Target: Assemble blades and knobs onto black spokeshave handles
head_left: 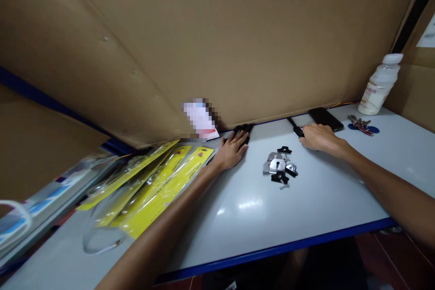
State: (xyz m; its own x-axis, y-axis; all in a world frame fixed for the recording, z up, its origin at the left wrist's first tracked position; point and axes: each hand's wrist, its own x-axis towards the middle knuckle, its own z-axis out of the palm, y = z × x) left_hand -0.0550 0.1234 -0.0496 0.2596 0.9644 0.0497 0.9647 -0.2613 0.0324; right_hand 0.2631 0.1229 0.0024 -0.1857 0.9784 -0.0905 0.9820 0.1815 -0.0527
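My left hand (232, 150) lies flat on the white table (326, 199), its fingertips on several black parts (244, 129) stacked against the cardboard wall. My right hand (318, 137) rests palm down farther right, fingers closed around the end of a thin black tool (295, 127) that points toward the wall. Between the two hands sits a small heap of metal plates and black knobs (280, 168), untouched.
Yellow blister packs (159, 181) lie fanned out at the left, beside clear empty blisters (102, 231). A black phone (325, 118), a bunch of keys (360, 124) and a white bottle (379, 84) stand at the back right. Cardboard walls (217, 31) close the back.
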